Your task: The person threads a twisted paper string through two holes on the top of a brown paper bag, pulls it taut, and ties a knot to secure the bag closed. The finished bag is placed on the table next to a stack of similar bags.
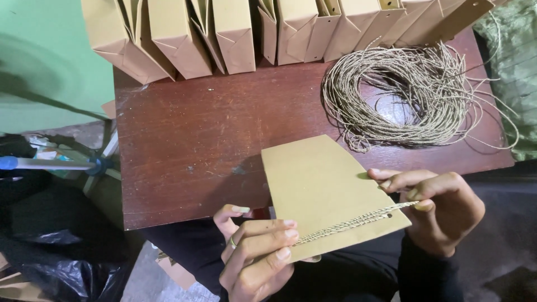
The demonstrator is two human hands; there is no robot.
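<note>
Kraft-brown flat paper bag (321,187), held over near edge of dark wooden surface (184,145), at 6 o'clock of frame. Left hand (254,254): grip closed on bag's lower left corner, ring on one finger. Right hand (439,207): grip pinched on twisted cord (349,223), end drawn through hole at bag's lower right edge. Loose coil of twine (408,95) at 1 o'clock on surface, apart from bag. Row of finished paper bags (235,33) at 12 o'clock, standing along far edge. Black plastic sacks (53,246) at 8 o'clock, on floor.
</note>
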